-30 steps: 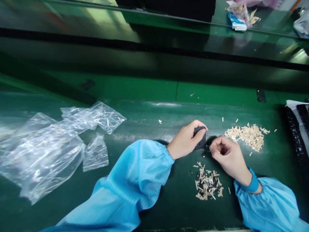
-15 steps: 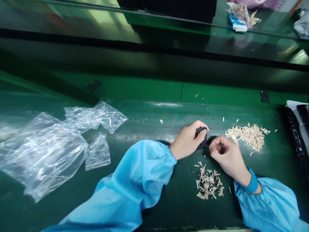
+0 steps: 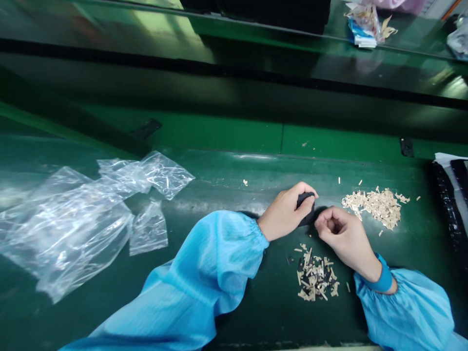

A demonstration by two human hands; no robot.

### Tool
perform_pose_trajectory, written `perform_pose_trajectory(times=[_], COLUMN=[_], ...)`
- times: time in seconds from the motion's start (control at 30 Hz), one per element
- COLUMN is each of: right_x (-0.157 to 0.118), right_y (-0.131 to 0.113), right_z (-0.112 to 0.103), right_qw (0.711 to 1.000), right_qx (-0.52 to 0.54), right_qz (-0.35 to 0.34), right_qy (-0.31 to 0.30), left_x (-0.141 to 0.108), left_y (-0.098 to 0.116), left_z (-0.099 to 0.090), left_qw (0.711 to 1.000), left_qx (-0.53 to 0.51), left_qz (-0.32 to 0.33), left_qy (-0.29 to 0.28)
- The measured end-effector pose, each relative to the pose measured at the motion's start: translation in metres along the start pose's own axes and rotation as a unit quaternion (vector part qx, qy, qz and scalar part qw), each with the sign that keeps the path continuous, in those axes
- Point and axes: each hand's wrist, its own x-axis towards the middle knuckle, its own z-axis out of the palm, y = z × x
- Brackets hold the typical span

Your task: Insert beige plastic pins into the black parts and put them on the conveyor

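My left hand (image 3: 287,209) is closed around a small flat black part (image 3: 306,217), thumb on top and fingers behind it. Just to its right, my right hand (image 3: 340,234) has thumb and forefinger pinched together at the part's edge; whatever lies between those fingertips is too small to make out. Below both hands is a loose heap of beige and black scraps (image 3: 317,275). A larger pile of small beige pieces (image 3: 378,204) lies to the right, beyond my right hand.
Crumpled clear plastic bags (image 3: 80,224) spread over the left of the green work surface (image 3: 219,195). A black padded bundle (image 3: 449,204) stands at the right edge. A glass-like shelf (image 3: 256,36) crosses the back, carrying a small blue-and-white packet (image 3: 361,34).
Both hands stay almost in place. The black part is tilted slightly differently in my left hand, and the whole view has shifted a little.
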Motion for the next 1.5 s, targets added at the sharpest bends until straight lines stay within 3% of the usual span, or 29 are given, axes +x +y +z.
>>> perform_pose_trajectory(times=[1.0,1.5], right_x=[0.0025,0.0028], right_y=[0.0005,0.0048], right_z=[-0.0048,-0.0099], right_qw=[0.999,0.993], right_qx=[0.041,0.091], right_qz=[0.031,0.059], right_qy=[-0.016,-0.042], left_x=[-0.0011,0.0013], left_y=[0.0055,0.0025], left_z=[-0.0042,-0.0083], left_qw=[0.998,0.979], left_qx=[-0.064,-0.176], left_qz=[-0.013,-0.073], left_qy=[-0.007,-0.065])
